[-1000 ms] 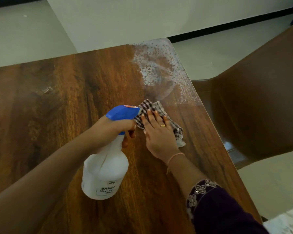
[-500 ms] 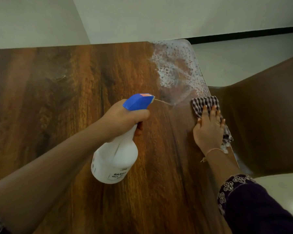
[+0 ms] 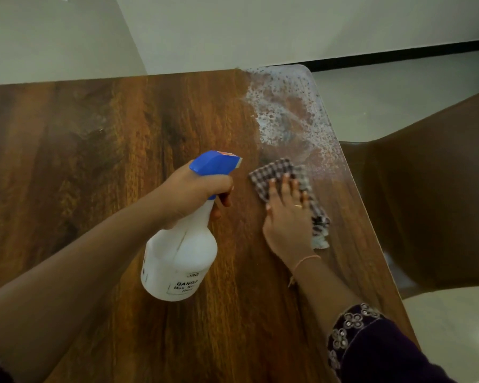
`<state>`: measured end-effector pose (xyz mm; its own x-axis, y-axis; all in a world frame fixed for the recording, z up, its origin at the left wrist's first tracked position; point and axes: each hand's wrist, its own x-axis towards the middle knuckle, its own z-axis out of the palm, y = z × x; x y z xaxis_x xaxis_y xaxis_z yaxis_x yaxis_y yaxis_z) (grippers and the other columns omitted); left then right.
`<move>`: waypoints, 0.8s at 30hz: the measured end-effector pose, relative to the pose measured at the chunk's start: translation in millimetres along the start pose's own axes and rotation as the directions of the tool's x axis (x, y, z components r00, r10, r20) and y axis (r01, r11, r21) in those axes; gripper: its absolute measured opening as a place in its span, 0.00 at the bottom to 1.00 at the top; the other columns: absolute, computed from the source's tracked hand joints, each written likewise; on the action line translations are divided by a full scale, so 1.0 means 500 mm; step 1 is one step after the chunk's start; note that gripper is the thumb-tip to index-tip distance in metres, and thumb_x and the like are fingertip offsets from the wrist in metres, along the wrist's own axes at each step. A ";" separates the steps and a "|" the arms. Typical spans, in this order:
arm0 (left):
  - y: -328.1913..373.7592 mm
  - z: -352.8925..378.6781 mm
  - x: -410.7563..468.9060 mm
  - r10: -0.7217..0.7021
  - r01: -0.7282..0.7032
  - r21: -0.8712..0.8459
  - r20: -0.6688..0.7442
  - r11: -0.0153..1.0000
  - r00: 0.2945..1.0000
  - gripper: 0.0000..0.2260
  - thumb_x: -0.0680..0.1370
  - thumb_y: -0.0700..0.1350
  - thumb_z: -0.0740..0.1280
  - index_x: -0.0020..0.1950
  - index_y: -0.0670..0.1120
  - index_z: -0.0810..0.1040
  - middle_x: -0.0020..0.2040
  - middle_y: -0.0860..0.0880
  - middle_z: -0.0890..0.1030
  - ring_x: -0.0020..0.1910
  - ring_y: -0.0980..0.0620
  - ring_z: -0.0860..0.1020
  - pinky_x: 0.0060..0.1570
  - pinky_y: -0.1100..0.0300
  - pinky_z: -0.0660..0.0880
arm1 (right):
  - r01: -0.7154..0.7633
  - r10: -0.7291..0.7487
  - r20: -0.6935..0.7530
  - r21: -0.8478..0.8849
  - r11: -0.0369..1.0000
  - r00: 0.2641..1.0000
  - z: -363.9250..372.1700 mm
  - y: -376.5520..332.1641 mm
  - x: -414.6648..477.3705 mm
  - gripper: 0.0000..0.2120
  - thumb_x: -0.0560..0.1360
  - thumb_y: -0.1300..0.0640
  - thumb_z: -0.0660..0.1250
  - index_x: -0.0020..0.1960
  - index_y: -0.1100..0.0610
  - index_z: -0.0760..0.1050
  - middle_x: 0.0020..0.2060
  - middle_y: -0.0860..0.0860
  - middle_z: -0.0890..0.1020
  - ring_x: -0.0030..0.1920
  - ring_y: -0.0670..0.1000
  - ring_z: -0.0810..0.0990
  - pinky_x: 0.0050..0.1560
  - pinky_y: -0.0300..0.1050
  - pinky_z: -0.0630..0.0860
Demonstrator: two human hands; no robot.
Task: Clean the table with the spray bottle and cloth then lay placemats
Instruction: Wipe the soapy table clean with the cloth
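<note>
The left hand is wrapped round the neck of the spray bottle, fingers curled under the blue trigger head. It carries the bottle clear above the counter with the nozzle aimed toward the far right corner, and held so, it looks ready to wet the wood just ahead of the wiping. The right hand lies flat, fingers straight and close together, pressing the cloth onto the counter near its right edge, which spreads the pressure over the fabric rather than bunching it. The cloth is a thin checked weave, dark and pale, crumpled, with a loose end trailing out from under the palm toward the edge. Just beyond it a wet patch of beaded droplets covers the rounded far corner, pale and speckled against the grain. The cloth's leading edge sits at the near fringe of the patch, so the wiping looks under way with that corner yet to be dried. The bottle is white plastic, bulbous below a narrow neck, its printed label only partly readable. The counter is glossy, dark brown wood-grain. A smooth brown chair stands just beside the right edge. No placemats show, so laying them seems some way off.
</note>
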<state>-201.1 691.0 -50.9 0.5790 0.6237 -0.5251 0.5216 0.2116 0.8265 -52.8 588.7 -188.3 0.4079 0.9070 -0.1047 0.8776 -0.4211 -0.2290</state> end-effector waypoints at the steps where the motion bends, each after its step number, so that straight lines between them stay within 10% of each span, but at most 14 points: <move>1: 0.003 -0.001 0.002 -0.005 0.005 0.003 -0.005 1.000 1.000 0.06 0.65 0.45 0.65 0.38 0.43 0.73 0.27 0.52 0.76 0.25 0.55 0.74 0.29 0.61 0.72 | 0.065 -0.065 0.013 0.015 0.998 0.998 0.005 -0.018 -0.002 0.29 0.76 0.52 0.42 0.76 0.55 0.55 0.76 0.56 0.54 0.76 0.58 0.50 0.73 0.56 0.44; 6: 0.016 -0.012 0.013 -0.029 0.029 0.032 -0.012 0.999 1.000 0.07 0.63 0.45 0.64 0.36 0.43 0.73 0.28 0.50 0.75 0.26 0.53 0.73 0.30 0.58 0.72 | 0.223 -0.220 0.075 -0.038 0.974 0.973 -0.012 0.042 0.061 0.25 0.81 0.53 0.48 0.77 0.51 0.48 0.77 0.52 0.48 0.77 0.54 0.43 0.75 0.56 0.40; 14: 0.022 -0.011 0.019 -0.002 0.002 0.086 -0.005 0.996 1.000 0.04 0.73 0.40 0.64 0.38 0.43 0.71 0.33 0.47 0.73 0.28 0.55 0.72 0.34 0.60 0.69 | -0.258 0.258 -0.027 0.008 0.966 0.966 -0.047 0.122 0.162 0.26 0.80 0.56 0.52 0.77 0.54 0.52 0.77 0.54 0.49 0.76 0.58 0.46 0.74 0.61 0.44; 20: 0.031 0.010 0.040 -0.011 0.010 0.062 0.019 0.998 1.000 0.04 0.73 0.39 0.64 0.39 0.41 0.71 0.38 0.41 0.71 0.27 0.55 0.70 0.28 0.63 0.70 | 0.291 -0.293 0.071 0.030 0.956 0.954 -0.016 0.011 0.095 0.27 0.78 0.53 0.45 0.77 0.52 0.52 0.77 0.50 0.51 0.77 0.54 0.46 0.73 0.55 0.39; 24: 0.058 0.012 0.055 0.006 -0.011 0.077 0.065 0.997 0.998 0.04 0.74 0.38 0.63 0.41 0.45 0.73 0.36 0.45 0.76 0.26 0.56 0.74 0.27 0.62 0.73 | 0.370 -0.367 0.079 -0.036 0.928 0.927 -0.022 0.055 0.101 0.26 0.78 0.52 0.44 0.77 0.51 0.53 0.77 0.50 0.53 0.77 0.53 0.49 0.73 0.53 0.40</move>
<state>-166.1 709.6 -42.6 0.6218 0.5749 -0.5318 0.5615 0.1462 0.8145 -5.3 622.8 -189.2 0.0364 0.9953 -0.0892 0.9747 -0.0551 -0.2169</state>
